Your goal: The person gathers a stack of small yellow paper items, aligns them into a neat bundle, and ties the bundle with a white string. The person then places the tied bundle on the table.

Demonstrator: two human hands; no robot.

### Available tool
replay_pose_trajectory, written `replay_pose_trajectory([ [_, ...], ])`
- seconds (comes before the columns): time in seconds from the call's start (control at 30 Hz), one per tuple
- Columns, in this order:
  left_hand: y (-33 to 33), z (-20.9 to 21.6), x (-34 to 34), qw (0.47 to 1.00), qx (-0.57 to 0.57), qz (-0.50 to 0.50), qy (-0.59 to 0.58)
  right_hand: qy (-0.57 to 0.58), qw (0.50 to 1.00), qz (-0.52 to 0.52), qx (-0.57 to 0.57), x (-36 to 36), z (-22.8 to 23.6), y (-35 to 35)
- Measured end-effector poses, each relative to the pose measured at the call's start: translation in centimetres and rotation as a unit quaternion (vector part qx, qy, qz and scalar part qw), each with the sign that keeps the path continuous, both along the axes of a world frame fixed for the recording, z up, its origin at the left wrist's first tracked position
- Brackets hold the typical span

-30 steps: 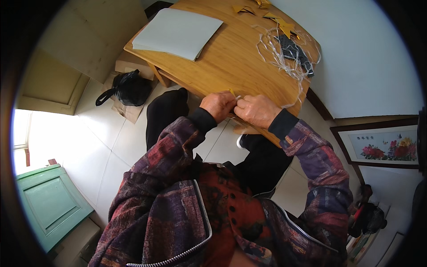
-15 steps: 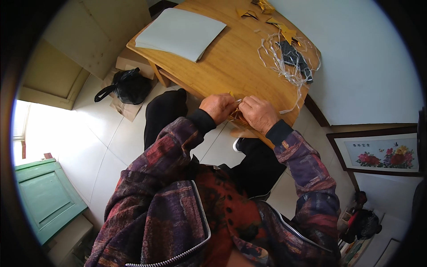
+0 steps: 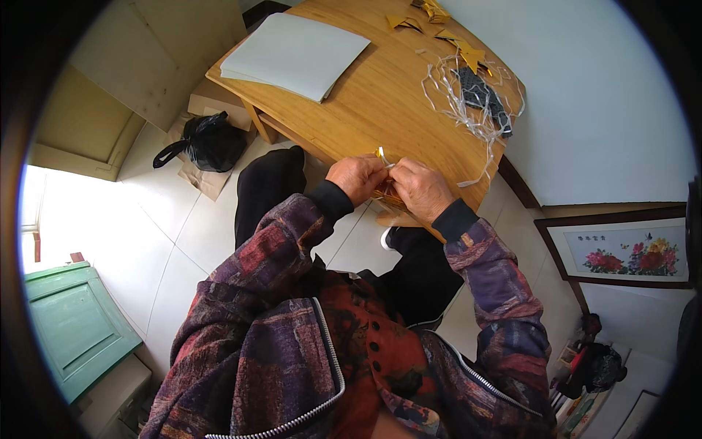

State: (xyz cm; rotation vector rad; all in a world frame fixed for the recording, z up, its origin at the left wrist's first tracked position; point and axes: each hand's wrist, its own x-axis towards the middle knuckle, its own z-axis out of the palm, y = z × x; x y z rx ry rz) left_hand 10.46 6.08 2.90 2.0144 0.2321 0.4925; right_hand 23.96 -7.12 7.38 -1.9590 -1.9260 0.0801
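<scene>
At the table's near edge, my left hand and my right hand are close together, fingers pinched. A short white ribbon curves between their fingertips, one end sticking up beyond the left fingers. Beneath the fingers, partly hidden, is a shiny gold piece; its full shape cannot be made out. Up the table to the right lies a loose tangle of white ribbons around a dark grey piece of fabric. Beside it are a gold star and several folded gold pieces.
A stack of white sheets lies on the wooden table at the far left. On the floor to the left, a black plastic bag rests on brown cardboard. A framed flower picture leans by the wall on the right.
The white ribbon's end now stands up higher beyond my left fingertips. Both hands stay nearly in place, with the fingers shifting slightly.
</scene>
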Motion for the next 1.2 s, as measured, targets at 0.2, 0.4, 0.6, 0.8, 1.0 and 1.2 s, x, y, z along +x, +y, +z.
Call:
replay_pose_trajectory([
  [0.2, -0.2, -0.4, 0.1, 1.0, -0.021, 0.007, -0.007, -0.019, 0.999, -0.026, 0.018, -0.6, -0.6, -0.4],
  [0.4, -0.3, -0.4, 0.2, 0.999, -0.049, 0.015, -0.006, -0.021, 1.0, 0.008, -0.004, -0.4, -0.3, -0.5],
  [0.6, -0.4, -0.3, -0.1, 1.0, 0.015, 0.023, -0.011, 0.16, 0.973, -0.158, 0.055, -1.6, -0.9, -0.5],
  [0.8, -0.6, -0.4, -0.2, 0.999, 0.042, 0.021, 0.011, 0.31, 0.915, -0.243, 0.086, -2.5, -1.3, -0.4],
  [1.0, -0.8, -0.8, -0.1, 0.999, 0.02, 0.027, -0.004, 0.363, 0.893, -0.244, 0.106, -2.7, -1.1, -0.9],
  [1.2, -0.9, -0.9, 0.0, 0.999, -0.011, 0.03, -0.006, 0.092, 0.961, -0.247, 0.078, -4.2, -1.0, -0.7],
])
